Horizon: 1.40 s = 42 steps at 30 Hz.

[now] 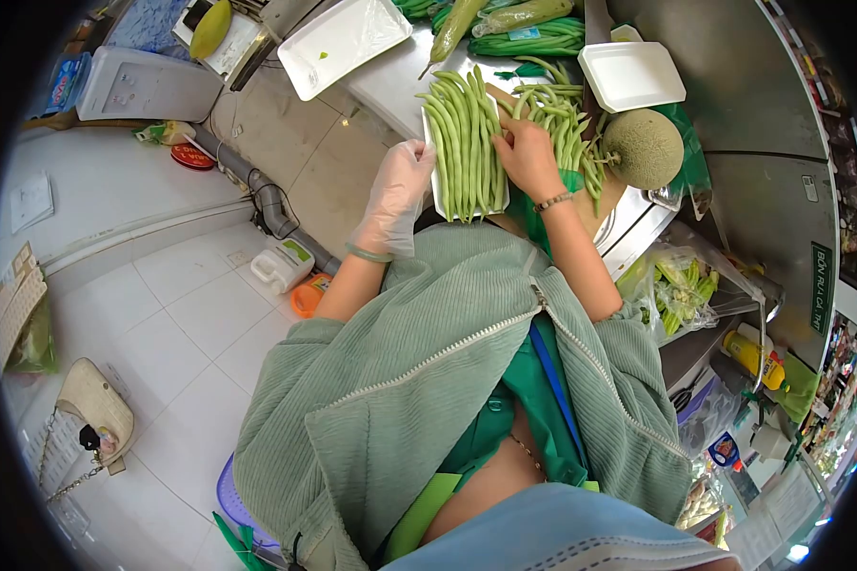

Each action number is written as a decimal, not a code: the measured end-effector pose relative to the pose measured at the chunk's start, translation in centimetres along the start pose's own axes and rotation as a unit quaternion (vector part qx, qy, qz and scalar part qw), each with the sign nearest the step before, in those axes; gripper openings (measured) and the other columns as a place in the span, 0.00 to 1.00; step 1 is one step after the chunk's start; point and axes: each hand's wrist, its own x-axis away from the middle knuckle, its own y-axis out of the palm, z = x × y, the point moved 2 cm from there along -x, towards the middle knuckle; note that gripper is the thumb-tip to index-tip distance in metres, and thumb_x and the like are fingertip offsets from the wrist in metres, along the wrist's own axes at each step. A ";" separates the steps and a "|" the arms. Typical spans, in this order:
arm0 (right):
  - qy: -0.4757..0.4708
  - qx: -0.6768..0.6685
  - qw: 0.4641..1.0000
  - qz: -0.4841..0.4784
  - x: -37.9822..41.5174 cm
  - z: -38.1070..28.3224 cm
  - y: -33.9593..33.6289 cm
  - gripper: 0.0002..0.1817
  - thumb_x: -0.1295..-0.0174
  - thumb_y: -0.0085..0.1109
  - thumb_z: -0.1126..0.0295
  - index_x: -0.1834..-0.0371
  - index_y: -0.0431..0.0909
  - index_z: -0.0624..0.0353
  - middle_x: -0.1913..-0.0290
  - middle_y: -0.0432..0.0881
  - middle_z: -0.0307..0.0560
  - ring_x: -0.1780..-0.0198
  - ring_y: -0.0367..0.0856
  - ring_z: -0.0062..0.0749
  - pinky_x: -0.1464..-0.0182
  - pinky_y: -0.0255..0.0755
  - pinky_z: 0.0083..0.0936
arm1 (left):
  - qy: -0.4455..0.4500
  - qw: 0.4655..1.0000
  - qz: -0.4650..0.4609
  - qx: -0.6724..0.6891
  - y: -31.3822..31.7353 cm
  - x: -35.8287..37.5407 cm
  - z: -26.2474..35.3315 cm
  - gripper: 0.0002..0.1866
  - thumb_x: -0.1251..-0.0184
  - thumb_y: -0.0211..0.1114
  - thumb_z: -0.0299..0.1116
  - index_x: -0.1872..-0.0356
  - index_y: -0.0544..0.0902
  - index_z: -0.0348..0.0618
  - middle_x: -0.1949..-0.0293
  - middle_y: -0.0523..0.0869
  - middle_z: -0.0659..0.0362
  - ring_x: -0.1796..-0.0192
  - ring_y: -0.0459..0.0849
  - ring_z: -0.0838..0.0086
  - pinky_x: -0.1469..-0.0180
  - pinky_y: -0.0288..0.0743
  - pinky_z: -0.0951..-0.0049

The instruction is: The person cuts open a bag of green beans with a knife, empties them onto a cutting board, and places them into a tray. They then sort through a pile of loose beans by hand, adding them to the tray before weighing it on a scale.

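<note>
Long green beans (462, 143) lie side by side, filling a white foam tray (438, 190) in front of me. My left hand (397, 190), in a clear plastic glove, grips the tray's left edge between thumb and fingers. At the tray's right side, my bare right hand (528, 157) has its fingers pinched together on the outermost beans. Just beyond it, a loose pile of green beans (564, 124) rests on a brown board (611, 205), partly over green plastic. My right fingertips are partly hidden by the hand itself.
A netted melon (644, 149) and a white foam tray (632, 75) stand to the right. Another foam tray (345, 46) lies at the upper left, near wrapped vegetables (528, 38). A bag of greens (681, 290) hangs below right; a jug (282, 265) stands on the floor.
</note>
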 end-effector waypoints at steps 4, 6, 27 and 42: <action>-0.024 0.030 0.999 0.003 0.2 0.3 0.0 0.13 0.47 0.64 0.70 0.62 0.80 0.69 0.76 0.79 0.56 0.73 0.78 0.50 0.67 0.72 0.37 | -0.009 0.999 -0.018 0.028 0.0 0.2 0.1 0.18 0.28 0.54 0.40 0.62 0.82 0.32 0.75 0.83 0.59 0.75 0.81 0.78 0.69 0.75 0.75; -0.011 0.016 1.000 -0.012 0.3 0.4 -0.1 0.13 0.47 0.63 0.71 0.61 0.81 0.69 0.76 0.80 0.56 0.73 0.79 0.48 0.67 0.73 0.36 | -0.010 0.999 -0.018 0.030 0.1 0.0 -0.3 0.18 0.28 0.54 0.40 0.62 0.82 0.32 0.74 0.83 0.60 0.74 0.81 0.78 0.68 0.76 0.75; 0.004 0.028 1.000 -0.012 1.8 -0.8 -0.9 0.13 0.43 0.62 0.69 0.64 0.79 0.71 0.73 0.82 0.59 0.70 0.81 0.52 0.64 0.75 0.37 | -0.010 0.998 -0.037 0.057 0.7 -0.9 -2.3 0.16 0.28 0.53 0.38 0.63 0.82 0.33 0.71 0.84 0.62 0.71 0.80 0.81 0.65 0.77 0.77; -0.023 0.009 1.000 0.003 3.1 -2.1 -0.6 0.08 0.40 0.52 0.74 0.71 0.77 0.70 0.75 0.78 0.67 0.70 0.79 0.60 0.66 0.74 0.44 | 0.094 0.992 0.080 -0.003 0.5 1.5 0.0 0.20 0.30 0.53 0.39 0.70 0.77 0.27 0.81 0.73 0.47 0.76 0.74 0.69 0.66 0.71 0.63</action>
